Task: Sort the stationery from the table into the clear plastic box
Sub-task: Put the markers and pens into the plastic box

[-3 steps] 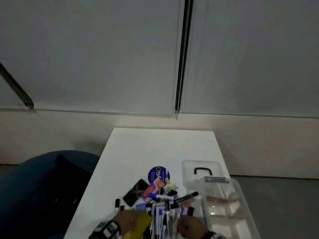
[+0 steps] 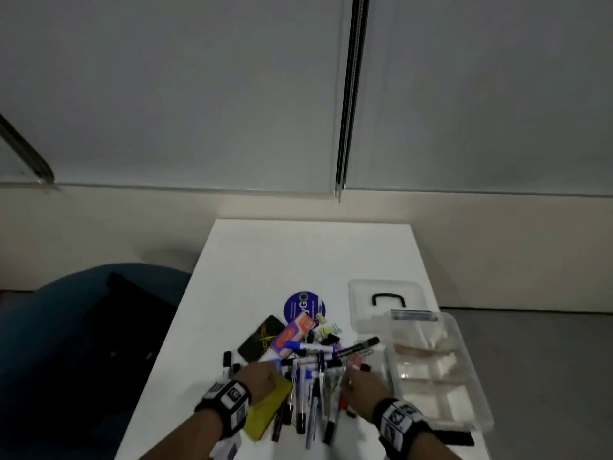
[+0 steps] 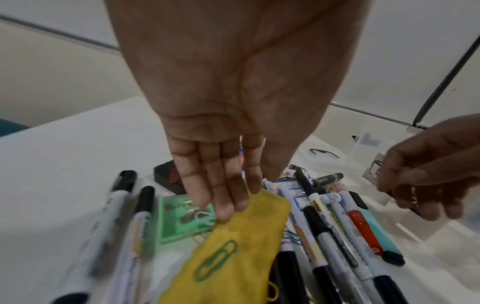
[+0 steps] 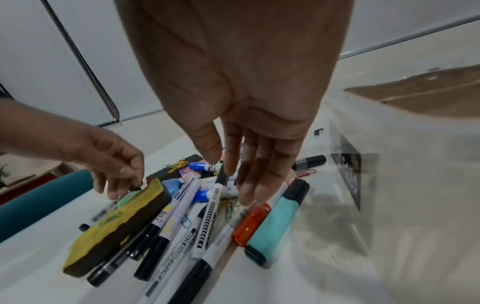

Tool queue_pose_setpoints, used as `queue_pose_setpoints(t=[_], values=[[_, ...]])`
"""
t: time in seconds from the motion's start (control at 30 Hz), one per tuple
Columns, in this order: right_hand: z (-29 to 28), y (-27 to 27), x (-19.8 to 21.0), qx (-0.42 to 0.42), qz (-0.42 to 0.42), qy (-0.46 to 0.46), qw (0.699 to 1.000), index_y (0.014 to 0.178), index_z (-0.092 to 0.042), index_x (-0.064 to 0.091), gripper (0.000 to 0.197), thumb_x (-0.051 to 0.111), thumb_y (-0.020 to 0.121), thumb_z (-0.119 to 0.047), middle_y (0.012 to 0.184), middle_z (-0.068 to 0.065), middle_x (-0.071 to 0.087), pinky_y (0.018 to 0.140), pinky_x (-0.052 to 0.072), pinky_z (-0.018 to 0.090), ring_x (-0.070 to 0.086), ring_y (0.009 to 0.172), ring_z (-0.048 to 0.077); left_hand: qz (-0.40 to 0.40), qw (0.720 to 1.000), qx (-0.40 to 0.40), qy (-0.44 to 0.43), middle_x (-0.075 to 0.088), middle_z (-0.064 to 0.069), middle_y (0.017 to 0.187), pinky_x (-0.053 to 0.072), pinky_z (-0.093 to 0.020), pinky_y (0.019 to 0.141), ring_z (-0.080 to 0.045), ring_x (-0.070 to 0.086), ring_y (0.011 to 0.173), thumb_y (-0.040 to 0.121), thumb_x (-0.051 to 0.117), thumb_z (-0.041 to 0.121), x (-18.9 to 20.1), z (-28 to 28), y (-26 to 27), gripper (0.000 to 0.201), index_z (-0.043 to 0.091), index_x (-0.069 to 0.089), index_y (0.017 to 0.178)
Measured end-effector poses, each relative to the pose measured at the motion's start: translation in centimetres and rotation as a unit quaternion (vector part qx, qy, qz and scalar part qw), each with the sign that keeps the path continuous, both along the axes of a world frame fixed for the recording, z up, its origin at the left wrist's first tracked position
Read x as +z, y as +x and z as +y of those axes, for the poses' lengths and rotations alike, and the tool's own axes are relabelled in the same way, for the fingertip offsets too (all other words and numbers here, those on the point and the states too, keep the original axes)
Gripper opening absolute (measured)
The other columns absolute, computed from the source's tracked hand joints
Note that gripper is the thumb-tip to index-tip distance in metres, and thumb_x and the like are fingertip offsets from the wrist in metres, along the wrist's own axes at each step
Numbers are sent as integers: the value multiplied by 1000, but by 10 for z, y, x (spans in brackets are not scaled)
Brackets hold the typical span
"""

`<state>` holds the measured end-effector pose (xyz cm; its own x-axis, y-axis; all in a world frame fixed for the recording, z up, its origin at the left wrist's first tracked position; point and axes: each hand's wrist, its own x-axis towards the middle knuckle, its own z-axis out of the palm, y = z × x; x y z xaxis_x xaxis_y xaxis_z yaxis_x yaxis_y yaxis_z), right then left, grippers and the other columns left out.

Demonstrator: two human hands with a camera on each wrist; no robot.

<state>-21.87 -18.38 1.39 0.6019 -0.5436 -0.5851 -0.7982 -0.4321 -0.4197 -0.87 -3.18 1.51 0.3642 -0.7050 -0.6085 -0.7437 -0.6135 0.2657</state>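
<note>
The fuzzy yellow felt eraser is being touched at its far end by the left hand; whether pinched cannot be told. The right hand is being held spread, empty, over smooth cylindrical markers. The eraser's dark base is being shown only from the right wrist; the clear plastic box is lying at the table's right edge.

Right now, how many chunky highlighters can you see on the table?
2: an orange highlighter and a teal highlighter, side by side between the pens and the box. More may be hidden under the pens.
</note>
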Motion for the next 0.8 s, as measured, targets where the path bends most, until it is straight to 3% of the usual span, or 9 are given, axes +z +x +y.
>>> queue_pose_setpoints(t=[0.07, 0.1, 0.23, 0.33, 0.43, 0.53, 0.63, 0.8], values=[[-3, 8, 3, -51, 16, -30, 998, 148, -1, 23, 58, 41, 94, -15, 116, 12, 65, 69, 44, 27, 63, 96, 26, -12, 1000, 3, 14, 60, -12, 122, 46, -34, 86, -28, 59, 110, 96, 41, 26, 7, -14, -10, 21, 17, 52, 111], [-1, 8, -2, -70, 29, -26, 997, 149, -5, 22, 59, 41, 95, -16, 118, 10, 65, 65, 43, 24, 63, 91, 23, -26, 999, 14, 18, 59, -12, 123, 47, -35, 86, -28, 58, 111, 96, 42, 27, 7, -19, -18, 27, 14, 50, 119], [-5, 10, -12, -190, 28, 5, 981, 123, -9, 52, 34, 44, 97, -29, 108, 8, 69, 59, 44, 20, 62, 80, 21, -78, 996, 48, -15, 54, -10, 126, 49, -37, 89, -27, 56, 112, 92, 49, 35, -11, -30, -40, 41, 15, 45, 128], [-4, 8, -35, -254, 16, 24, 967, 119, -8, 43, 39, 49, 91, -35, 105, 11, 68, 72, 57, 32, 67, 83, 26, -140, 989, 51, -5, 47, -12, 132, 43, -39, 100, -29, 47, 120, 91, 52, 45, -25, -39, -49, 52, 13, 42, 132], [0, 8, -36, -272, 33, 51, 960, 123, -7, 33, 50, 52, 89, -38, 110, 15, 66, 75, 56, 34, 67, 92, 30, -181, 982, 54, 30, 46, -14, 132, 35, -41, 106, -31, 42, 122, 87, 53, 53, -29, -47, -51, 59, 11, 47, 128], [-2, 6, -36, -286, 53, 74, 954, 125, -3, 32, 54, 57, 89, -36, 115, 15, 64, 78, 54, 32, 65, 95, 30, -168, 983, 56, 56, 47, -14, 131, 33, -42, 104, -32, 41, 121, 84, 52, 57, -34, -58, -50, 62, 11, 50, 126], [-6, 8, -37, -316, 54, 93, 943, 126, -2, 32, 57, 60, 87, -33, 108, 13, 63, 76, 53, 32, 59, 83, 27, -144, 987, 50, 55, 49, -11, 131, 34, -43, 103, -31, 43, 122, 83, 54, 58, -39, -67, -49, 61, 13, 53, 125], [-6, 14, -41, -354, 44, 102, 928, 134, -4, 19, 79, 64, 78, -35, 110, 12, 62, 82, 55, 36, 63, 92, 29, -84, 996, 9, 23, 61, -11, 124, 37, -47, 103, -32, 53, 118, 93, 49, 44, -37, -75, -55, 41, 14, 51, 122]])
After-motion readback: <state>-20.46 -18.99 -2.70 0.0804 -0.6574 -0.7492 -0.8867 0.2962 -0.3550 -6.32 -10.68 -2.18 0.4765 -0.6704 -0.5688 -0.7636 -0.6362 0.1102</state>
